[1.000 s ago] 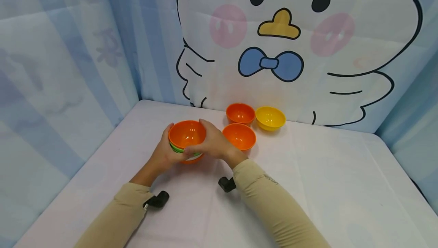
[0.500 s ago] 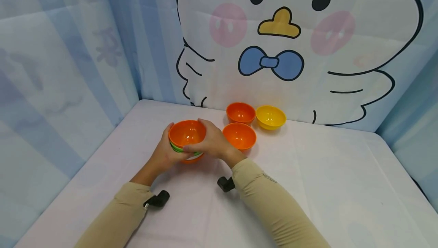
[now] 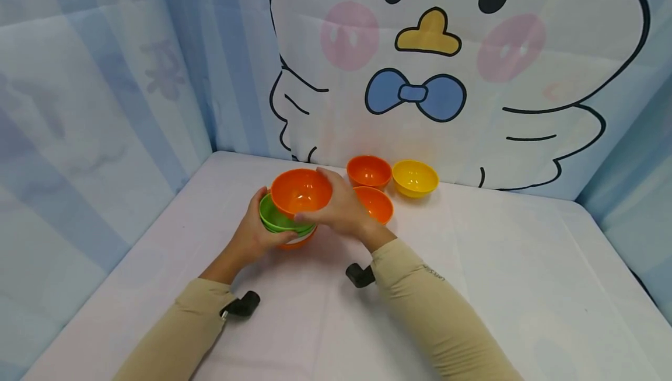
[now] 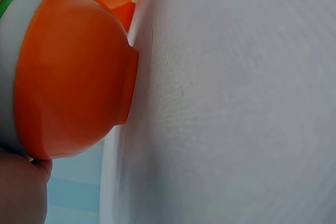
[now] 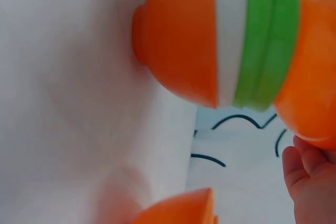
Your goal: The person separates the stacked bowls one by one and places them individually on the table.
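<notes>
My right hand (image 3: 342, 210) grips an orange bowl (image 3: 301, 192) by its sides, thumb at the near side, tilted just above a stack of nested bowls. Green bowls (image 5: 265, 40) top that stack, with a white band (image 5: 229, 40) under them and an orange bowl (image 4: 73, 72) at the bottom. Around the stack's left and near sides curls my left hand (image 3: 256, 231), its thumb along the green rim. In the left wrist view the lowest bowl's foot is close to the white tabletop. The right wrist view shows the raised bowl partly overlapping the green rims.
Behind my right hand stand two more orange bowls, one at the back (image 3: 368, 171) and one nearer (image 3: 379, 205), partly hidden by the hand. A yellow bowl (image 3: 415, 179) sits beside them by the printed cloth backdrop (image 3: 420, 136). The white table (image 3: 499, 270) stretches right.
My right hand has lifted the top orange bowl off the stack, up and to the right, exposing the green bowl's inside. The left hand has stayed on the stack.
</notes>
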Demonstrator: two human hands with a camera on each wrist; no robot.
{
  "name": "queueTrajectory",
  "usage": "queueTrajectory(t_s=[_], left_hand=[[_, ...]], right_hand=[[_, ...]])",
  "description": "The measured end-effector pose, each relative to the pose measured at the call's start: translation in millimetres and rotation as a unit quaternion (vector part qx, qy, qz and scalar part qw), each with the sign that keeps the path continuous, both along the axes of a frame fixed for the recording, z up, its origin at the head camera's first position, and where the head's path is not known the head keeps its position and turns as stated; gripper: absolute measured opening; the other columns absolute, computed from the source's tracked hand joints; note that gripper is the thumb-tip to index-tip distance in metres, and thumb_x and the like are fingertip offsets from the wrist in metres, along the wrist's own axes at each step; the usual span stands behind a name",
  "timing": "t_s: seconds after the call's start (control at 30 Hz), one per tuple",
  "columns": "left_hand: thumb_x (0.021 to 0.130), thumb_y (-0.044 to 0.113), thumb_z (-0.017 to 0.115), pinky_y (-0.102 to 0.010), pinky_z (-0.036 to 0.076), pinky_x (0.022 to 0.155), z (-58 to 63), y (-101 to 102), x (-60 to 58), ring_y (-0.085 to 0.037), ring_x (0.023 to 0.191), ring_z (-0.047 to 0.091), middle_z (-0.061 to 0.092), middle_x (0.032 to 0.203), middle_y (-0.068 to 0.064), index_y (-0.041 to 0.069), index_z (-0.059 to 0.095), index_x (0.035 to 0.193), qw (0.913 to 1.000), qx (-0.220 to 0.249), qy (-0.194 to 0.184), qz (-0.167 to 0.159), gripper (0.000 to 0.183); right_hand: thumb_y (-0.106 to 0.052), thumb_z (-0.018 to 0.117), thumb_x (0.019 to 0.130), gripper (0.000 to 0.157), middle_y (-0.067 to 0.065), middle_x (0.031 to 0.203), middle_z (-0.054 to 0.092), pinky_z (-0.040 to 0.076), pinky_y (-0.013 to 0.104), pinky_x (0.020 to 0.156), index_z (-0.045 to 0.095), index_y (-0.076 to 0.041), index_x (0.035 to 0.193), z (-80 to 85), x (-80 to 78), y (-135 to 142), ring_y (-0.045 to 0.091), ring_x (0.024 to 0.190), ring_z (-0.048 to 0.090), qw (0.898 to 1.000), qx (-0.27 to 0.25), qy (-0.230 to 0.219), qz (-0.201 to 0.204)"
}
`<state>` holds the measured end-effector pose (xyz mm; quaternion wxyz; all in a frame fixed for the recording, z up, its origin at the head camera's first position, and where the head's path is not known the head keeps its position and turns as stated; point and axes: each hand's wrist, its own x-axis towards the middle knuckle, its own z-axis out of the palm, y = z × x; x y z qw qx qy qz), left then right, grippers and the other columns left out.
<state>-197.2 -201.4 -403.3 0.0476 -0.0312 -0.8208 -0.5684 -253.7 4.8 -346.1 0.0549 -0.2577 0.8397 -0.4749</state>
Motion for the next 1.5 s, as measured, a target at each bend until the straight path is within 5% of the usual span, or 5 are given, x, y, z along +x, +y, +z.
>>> queueTrajectory(t_s=[0.3, 0.47, 1.03, 1.5], left_hand=[[0.079, 0.016, 0.085, -0.052, 0.034, 0.112, 0.1, -1, -1.6, -0.037, 0.136, 0.035, 0.019, 0.161, -0.018, 0.001, 0.003, 0.157, 0.9999, 0.010, 0.003, -0.004, 0.114], [0.076, 0.014, 0.086, -0.051, 0.031, 0.114, -1.8, 0, -2.4, -0.037, 0.138, 0.033, 0.020, 0.161, -0.018, 0.001, 0.006, 0.157, 1.0000, 0.007, 0.005, 0.004, 0.115], [0.076, 0.013, 0.087, -0.051, 0.028, 0.115, -2.8, 0, -1.7, -0.036, 0.141, 0.030, 0.020, 0.162, -0.017, 0.001, 0.006, 0.157, 1.0000, -0.003, 0.000, 0.007, 0.115], [0.077, 0.012, 0.086, -0.051, 0.029, 0.115, -2.9, -1, -1.7, -0.036, 0.141, 0.031, 0.020, 0.161, -0.017, 0.001, 0.007, 0.157, 1.0000, 0.001, 0.005, 0.000, 0.113]], right_hand=[[-0.042, 0.088, 0.071, 0.102, 0.008, 0.148, 0.044, 0.051, 0.048, 0.095, 0.036, -0.011, 0.153, 16.6, -5.1, 35, 0.029, 0.126, 0.045, 0.998, 0.020, 0.049, -0.038], [-0.039, 0.091, 0.069, 0.104, 0.007, 0.146, 0.046, 0.051, 0.049, 0.096, 0.037, -0.012, 0.153, 15.6, -8.6, 59, 0.030, 0.125, 0.046, 0.998, 0.015, 0.035, -0.058], [-0.035, 0.086, 0.078, 0.106, 0.021, 0.149, 0.039, 0.049, 0.055, 0.097, 0.024, -0.003, 0.157, 1.4, -18.2, 160, 0.041, 0.127, 0.044, 0.989, 0.058, 0.003, -0.135], [-0.038, 0.082, 0.082, 0.105, 0.026, 0.151, 0.036, 0.044, 0.059, 0.101, 0.020, 0.002, 0.157, -20.9, -18.1, 199, 0.044, 0.130, 0.040, 0.979, 0.098, -0.030, -0.176]])
